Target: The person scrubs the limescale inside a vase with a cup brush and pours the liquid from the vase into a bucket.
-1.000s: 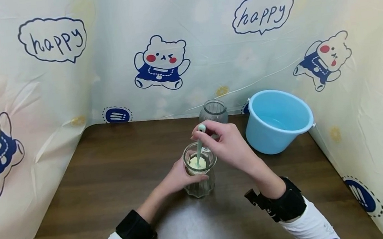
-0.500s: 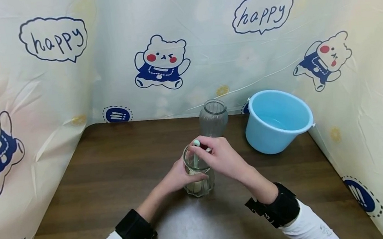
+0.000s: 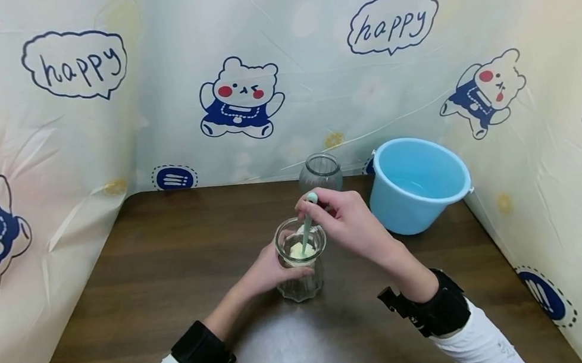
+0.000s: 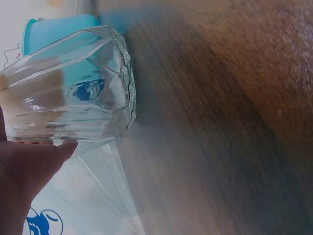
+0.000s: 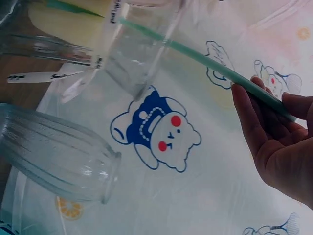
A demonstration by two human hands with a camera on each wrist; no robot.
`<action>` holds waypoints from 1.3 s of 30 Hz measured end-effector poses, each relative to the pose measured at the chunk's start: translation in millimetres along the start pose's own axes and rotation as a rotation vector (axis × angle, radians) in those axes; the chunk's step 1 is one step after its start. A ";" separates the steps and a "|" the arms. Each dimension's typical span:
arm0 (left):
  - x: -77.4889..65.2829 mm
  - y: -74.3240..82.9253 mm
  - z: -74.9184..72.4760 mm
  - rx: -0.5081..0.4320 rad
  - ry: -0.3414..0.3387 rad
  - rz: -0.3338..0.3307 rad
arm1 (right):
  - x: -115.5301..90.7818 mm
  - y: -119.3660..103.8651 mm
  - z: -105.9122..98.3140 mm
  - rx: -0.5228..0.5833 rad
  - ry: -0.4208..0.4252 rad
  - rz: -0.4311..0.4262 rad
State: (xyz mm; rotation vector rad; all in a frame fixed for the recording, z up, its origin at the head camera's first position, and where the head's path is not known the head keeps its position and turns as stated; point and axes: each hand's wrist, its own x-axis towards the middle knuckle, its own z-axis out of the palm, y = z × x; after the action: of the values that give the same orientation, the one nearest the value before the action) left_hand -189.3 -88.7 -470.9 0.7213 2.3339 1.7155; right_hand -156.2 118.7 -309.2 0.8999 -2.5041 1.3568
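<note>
My left hand [image 3: 271,272] grips a ribbed clear glass vase [image 3: 301,289] around its upper part, holding it over the table. In the right wrist view, a white ribbon with black lettering [image 5: 76,76] is tied around the vase. A sponge bottle brush stands in the vase, its green handle [image 3: 307,231] rising through the mouth. Its pale yellow sponge head [image 3: 301,251] is in the upper part of the vase. With thumb and fingers, my right hand [image 3: 349,220] pinches the handle near its top end. In the left wrist view, the vase's faceted base [image 4: 122,81] shows.
A second ribbed glass vase [image 3: 320,173] stands upright behind my right hand, near the table's back edge. To its right is a light blue bucket [image 3: 407,210]. The brown wooden table [image 3: 169,249] is bordered by printed cloth walls [image 3: 163,100].
My right hand went down with the brush, pushing the sponge deep into the vase, then rose again to about its earlier height. My left hand keeps its grip on the vase.
</note>
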 end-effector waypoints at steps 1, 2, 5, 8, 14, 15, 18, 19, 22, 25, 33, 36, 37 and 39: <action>0.0 0.2 0.0 0.001 -0.002 -0.003 | -0.9 3.4 1.6 -0.011 -0.012 0.000; 0.0 0.3 -0.2 0.006 -0.004 -0.008 | -1.6 7.2 3.4 -0.024 -0.026 -0.002; 1.2 -4.6 -0.9 0.019 -0.010 -0.009 | -2.2 18.9 9.9 -0.058 -0.064 -0.026; 1.6 -5.3 -1.2 0.021 -0.015 -0.006 | -2.9 26.3 15.2 -0.085 -0.093 -0.035; 1.8 -7.1 -0.5 0.024 -0.023 0.002 | -4.8 26.0 13.7 -0.101 -0.061 -0.041; 1.8 -7.6 -0.4 0.027 -0.020 0.001 | -4.9 24.5 11.6 -0.098 -0.044 -0.041; 1.9 -8.6 -0.6 0.023 -0.010 -0.009 | -3.5 16.6 3.4 -0.093 0.011 -0.057; 2.1 -8.9 -0.6 0.025 -0.006 -0.010 | -2.8 13.6 0.5 -0.095 0.023 -0.066; 3.0 -9.0 -0.8 0.021 -0.003 -0.011 | 0.0 5.2 -6.0 -0.098 0.043 -0.087; 3.8 -8.3 -0.7 0.020 -0.006 -0.012 | 1.3 1.9 -7.9 -0.101 0.049 -0.094; 4.3 -5.8 -1.4 0.019 -0.011 -0.029 | -0.5 12.8 3.7 -0.135 0.024 -0.130; 3.9 -6.5 -1.3 0.018 -0.007 -0.036 | -1.8 19.0 10.5 -0.141 0.018 -0.127; 3.9 -7.1 -0.9 0.017 -0.006 -0.037 | -2.5 21.6 12.9 -0.143 0.018 -0.121; 4.1 -8.8 0.0 0.017 -0.005 -0.038 | -4.2 27.5 18.0 -0.151 0.009 -0.109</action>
State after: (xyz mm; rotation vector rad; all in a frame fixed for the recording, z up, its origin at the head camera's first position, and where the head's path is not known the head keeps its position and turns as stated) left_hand -195.3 -88.8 -478.4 0.6791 2.3463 1.6782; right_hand -166.0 117.3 -340.8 0.9793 -2.4713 1.1204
